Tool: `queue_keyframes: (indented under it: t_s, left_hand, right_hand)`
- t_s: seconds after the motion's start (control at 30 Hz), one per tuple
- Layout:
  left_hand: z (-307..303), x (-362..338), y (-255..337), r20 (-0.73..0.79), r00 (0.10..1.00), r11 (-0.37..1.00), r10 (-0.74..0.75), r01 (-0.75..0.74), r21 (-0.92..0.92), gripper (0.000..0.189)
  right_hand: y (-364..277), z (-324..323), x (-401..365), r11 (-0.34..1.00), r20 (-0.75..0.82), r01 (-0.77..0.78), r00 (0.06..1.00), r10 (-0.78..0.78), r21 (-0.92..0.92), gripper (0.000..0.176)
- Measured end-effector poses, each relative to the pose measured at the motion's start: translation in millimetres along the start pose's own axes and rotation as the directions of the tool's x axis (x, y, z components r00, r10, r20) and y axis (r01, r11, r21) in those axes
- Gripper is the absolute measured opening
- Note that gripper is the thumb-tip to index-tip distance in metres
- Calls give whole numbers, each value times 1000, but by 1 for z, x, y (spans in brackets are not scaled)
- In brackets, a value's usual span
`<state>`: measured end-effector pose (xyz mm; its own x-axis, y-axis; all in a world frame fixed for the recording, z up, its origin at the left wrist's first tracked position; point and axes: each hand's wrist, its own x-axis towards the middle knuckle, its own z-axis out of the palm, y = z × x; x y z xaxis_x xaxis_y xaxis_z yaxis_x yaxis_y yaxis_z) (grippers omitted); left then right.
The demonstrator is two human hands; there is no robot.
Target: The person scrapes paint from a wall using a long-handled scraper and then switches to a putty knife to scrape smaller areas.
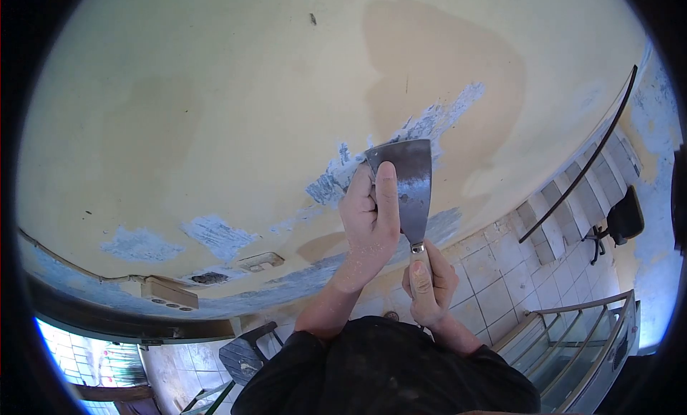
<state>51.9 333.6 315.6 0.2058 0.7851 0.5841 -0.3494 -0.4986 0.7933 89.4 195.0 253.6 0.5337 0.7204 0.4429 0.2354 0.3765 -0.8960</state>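
A wide putty knife with a worn metal blade and a pale handle is held up against the yellow painted wall. My right hand is wrapped round its handle, thumb lying along it. My left hand pinches the left side of the blade, thumb on the front face and fingers partly hidden behind it. The blade's broad edge meets a scraped patch where bluish-grey surface shows through. Fine paint specks dust my left wrist and forearm.
Other bare patches lie lower on the wall. A socket block with a cable is at lower left. Steps with a dark handrail, a black chair and a glass-panelled frame stand right. A dark stool is below.
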Motion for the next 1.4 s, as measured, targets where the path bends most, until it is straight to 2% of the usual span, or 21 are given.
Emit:
queue_keyframes:
  t_s: [0.13, 0.63, 0.9, 1.07, 1.13, 1.4]
  left_hand:
    - [-2, 1, 5, 14, 999, 999, -45, 45, -2, 33]
    - [-1, -1, 2, 59, 993, 995, -102, 102, -13, 28]
    - [0, 1, 1, 51, 997, 998, -58, 59, -17, 28]
    - [0, 4, 6, 50, 994, 996, -92, 92, 1, 28]
    - [1, 4, 5, 56, 995, 996, -86, 87, -6, 28]
    - [7, 3, -3, -24, 999, 999, -38, 37, -21, 29]
  right_hand:
    - [3, 3, 0, 999, -27, 36, 999, -36, 4, 53]
    - [-3, 1, 0, 999, -22, -34, 999, 34, 11, 54]
    - [-5, -2, 4, 997, 8, 16, 1000, -15, -73, 55]
    - [-2, -4, 7, 992, 15, 48, 999, -47, -116, 55]
    - [2, -6, 6, 981, 13, 112, 994, -111, -161, 55]
    - [-4, -9, 12, 985, 5, 67, 998, -67, -159, 48]
